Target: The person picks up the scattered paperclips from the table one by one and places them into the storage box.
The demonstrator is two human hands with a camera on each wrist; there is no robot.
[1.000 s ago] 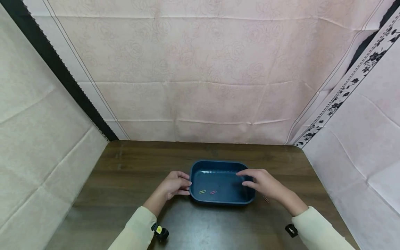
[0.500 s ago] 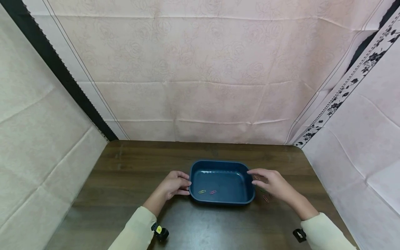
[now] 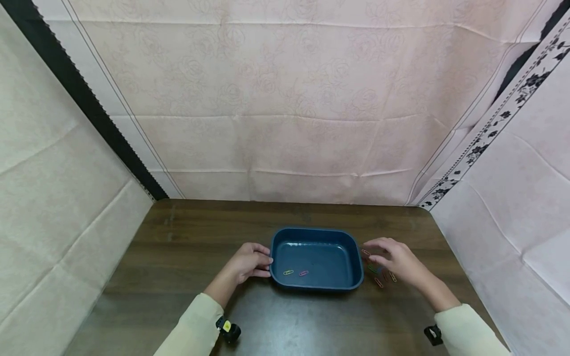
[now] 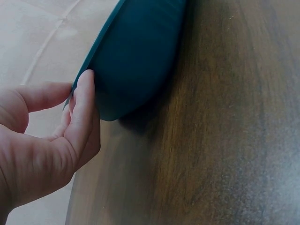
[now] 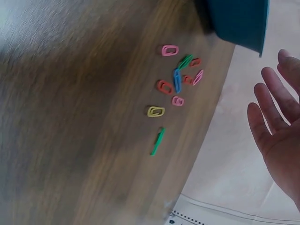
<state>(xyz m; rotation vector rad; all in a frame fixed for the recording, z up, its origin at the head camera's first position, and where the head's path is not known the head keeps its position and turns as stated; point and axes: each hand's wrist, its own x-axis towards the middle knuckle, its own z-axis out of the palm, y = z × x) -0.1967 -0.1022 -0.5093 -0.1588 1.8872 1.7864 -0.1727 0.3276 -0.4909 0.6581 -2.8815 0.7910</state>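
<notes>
A blue rectangular tray point(image 3: 316, 267) lies on the table, with a yellow paper clip point(image 3: 288, 272) and a pink paper clip point(image 3: 304, 273) inside near its front left. My left hand point(image 3: 250, 263) is at the tray's left end, and the left wrist view shows it pinching the rim point(image 4: 96, 44) between thumb and fingers. Just right of the tray, my right hand point(image 3: 398, 260) hovers with loosely bent fingers, holding nothing. Below it several loose paper clips lie on the table, among them a blue paper clip point(image 5: 176, 80), a yellow paper clip point(image 5: 155, 111) and a green paper clip point(image 5: 158, 141).
The brown wooden table point(image 3: 200, 237) is bordered by pale cloth on three sides: a patterned back cloth point(image 3: 285, 123), a left cloth point(image 3: 58, 207) and a right cloth point(image 3: 512, 198). Dark cameras are strapped at both wrists.
My right hand has moved right, from over the tray's right end to above the loose paper clips, uncovering more of them. The left hand and the tray have stayed still.
</notes>
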